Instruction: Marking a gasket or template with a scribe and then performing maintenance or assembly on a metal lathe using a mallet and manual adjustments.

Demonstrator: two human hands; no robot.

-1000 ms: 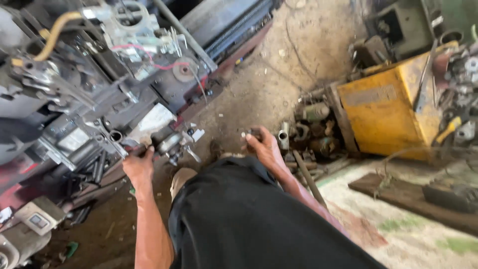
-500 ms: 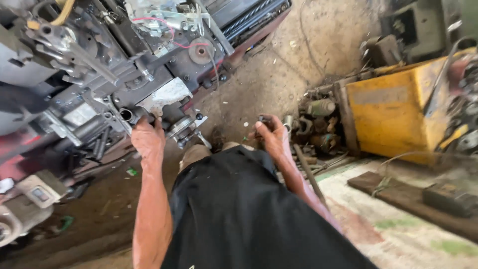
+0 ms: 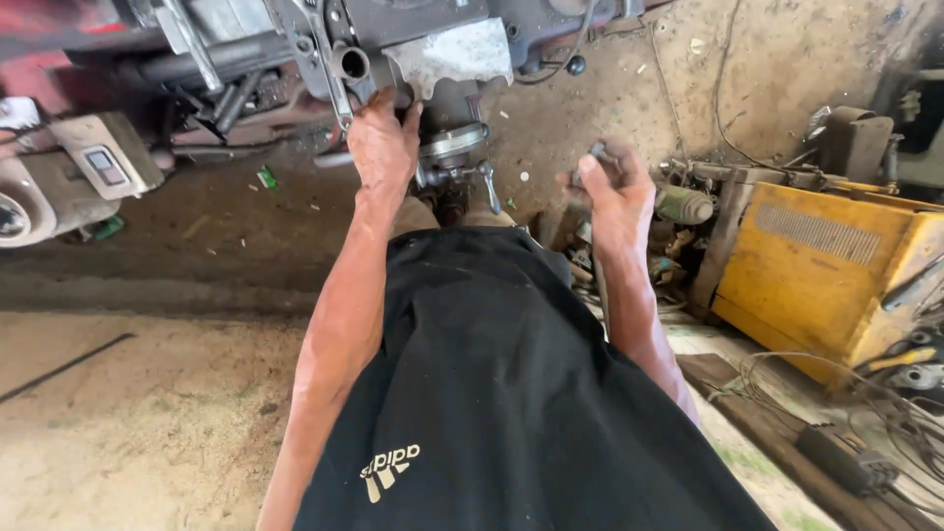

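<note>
My left hand (image 3: pixel 382 147) is up on the big machine (image 3: pixel 433 49). My fingers curl over a grey metal part (image 3: pixel 447 57) at its lower edge, and my thumb sits near a round pipe end (image 3: pixel 352 65). The grip looks tight, but I cannot tell how much of the part is inside my hand.

My right hand (image 3: pixel 612 187) is out in the air, away from the machine. Its fingers are closed around a small dark piece (image 3: pixel 596 150). Only the top of that piece sticks out above my thumb, so I cannot tell what it is.

Between my two hands, just below the machine, there is a round shiny knob (image 3: pixel 452 143) with a little handle (image 3: pixel 489 185).

My black shirt (image 3: pixel 492 393) fills the bottom of the view.

On my right stands a yellow box (image 3: pixel 826 275), with rusty parts (image 3: pixel 683 206) just beside it. Wires (image 3: pixel 865 413) lie on the ground near it. On my left is a grey box with a switch (image 3: pixel 103 162). The floor (image 3: pixel 128 413) is dirt.
</note>
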